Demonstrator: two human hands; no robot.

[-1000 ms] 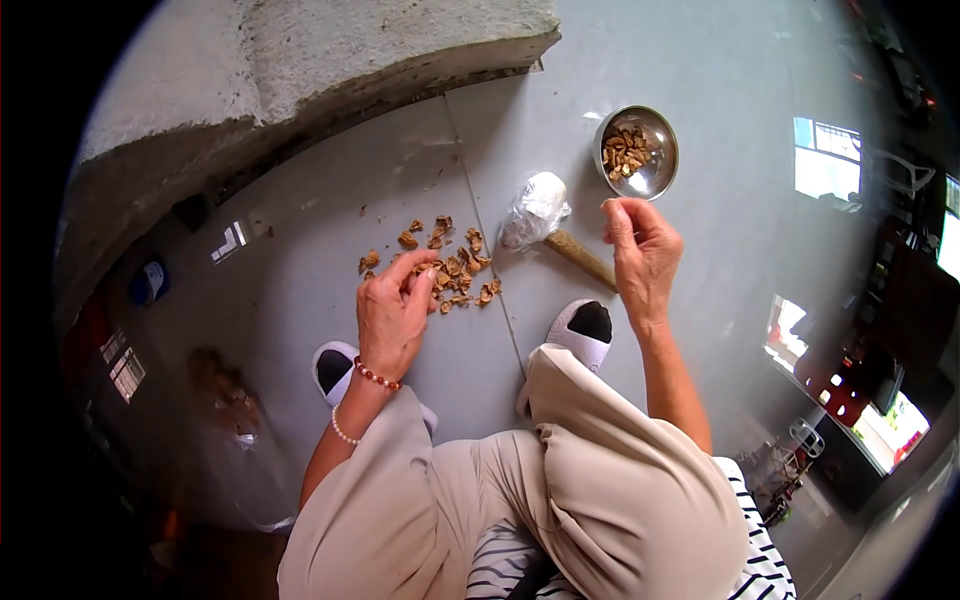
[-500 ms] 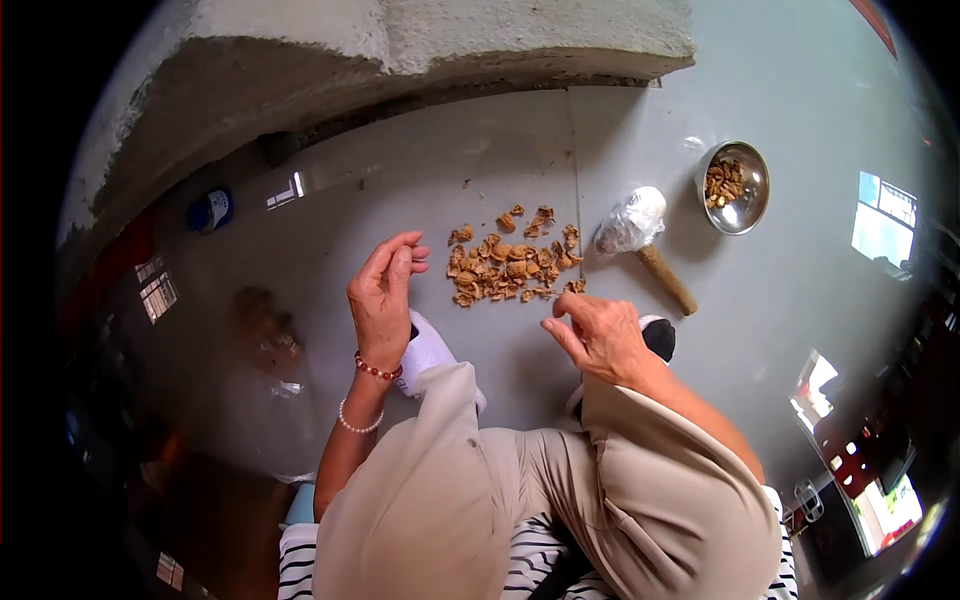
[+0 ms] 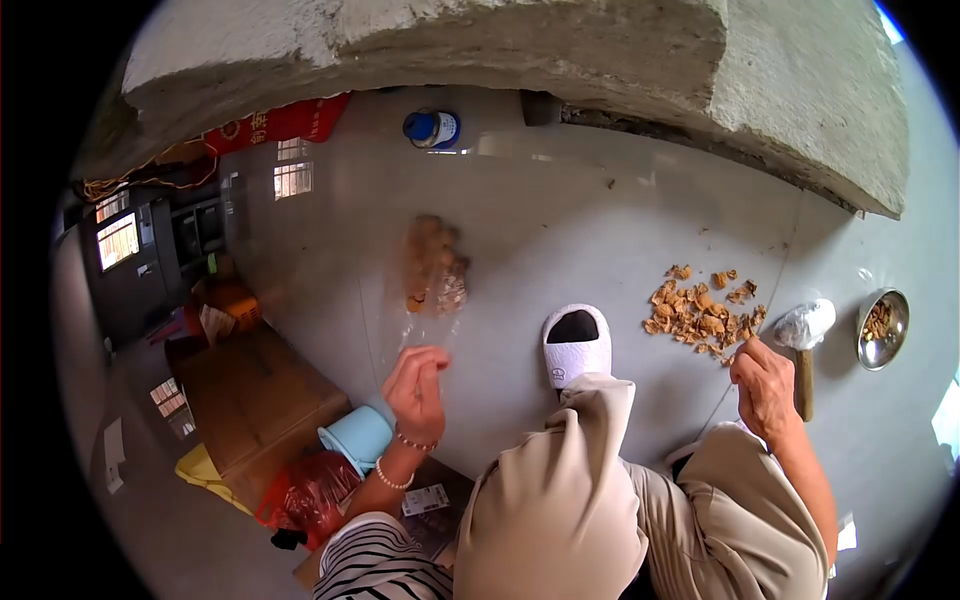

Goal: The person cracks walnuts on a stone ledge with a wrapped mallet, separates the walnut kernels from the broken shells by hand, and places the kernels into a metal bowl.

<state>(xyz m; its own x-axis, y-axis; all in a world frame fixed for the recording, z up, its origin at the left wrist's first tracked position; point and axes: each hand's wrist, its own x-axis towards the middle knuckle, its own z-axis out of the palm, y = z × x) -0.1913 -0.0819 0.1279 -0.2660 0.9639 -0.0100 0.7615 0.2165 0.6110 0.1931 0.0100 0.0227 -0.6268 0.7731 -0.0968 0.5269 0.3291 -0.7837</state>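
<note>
My left hand [image 3: 415, 392] is just short of a clear plastic bag [image 3: 408, 330] on the floor, its fingers loosely bent and nothing visible in them. Whether the fingertips touch the bag's loose end, I cannot tell. Inside the bag lie several brown walnuts [image 3: 432, 255]. At the front edge of a spread of cracked walnut shells [image 3: 700, 312], my right hand [image 3: 768, 388] hangs by my knee. Its fingers curl loosely, the thumb a little apart, and I see nothing held.
Right of the shells lies a hammer [image 3: 805, 370] with a plastic-wrapped head. Beyond it stands a steel bowl [image 3: 902, 330] with walnut pieces. A blue container [image 3: 432, 128] is near the concrete ledge [image 3: 560, 45]. A cardboard box [image 3: 255, 395] and light blue bucket [image 3: 360, 438] are at left.
The view has swung left, bringing the bag of walnuts, box and bucket into clear sight. My left hand has moved from beside the shells to the bag. My right hand stays near the shells.
</note>
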